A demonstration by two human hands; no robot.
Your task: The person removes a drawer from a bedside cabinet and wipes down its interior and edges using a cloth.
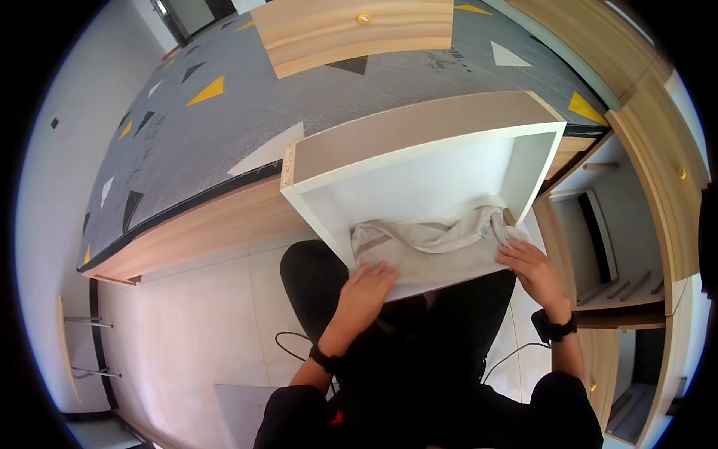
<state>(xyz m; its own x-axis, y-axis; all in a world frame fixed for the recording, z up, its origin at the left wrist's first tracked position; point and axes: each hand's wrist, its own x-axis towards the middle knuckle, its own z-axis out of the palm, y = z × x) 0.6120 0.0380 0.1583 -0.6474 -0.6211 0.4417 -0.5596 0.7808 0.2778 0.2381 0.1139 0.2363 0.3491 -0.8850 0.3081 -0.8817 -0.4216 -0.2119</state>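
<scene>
Two hands (pixel 370 290) (pixel 529 269), open, palms down on one garment (pixel 441 247), one drawer (pixel 426 168).

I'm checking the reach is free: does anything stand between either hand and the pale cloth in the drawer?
Nothing visible does: the left hand and right hand both rest directly on the cloth, inside the drawer.

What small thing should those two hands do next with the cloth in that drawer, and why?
I'd have the right hand gently smooth the far folds while the left hand steadies the near side. The light cloth looks fairly flat near the hands but bunched farther in, around the small printed mark, inside the drawer.
</scene>
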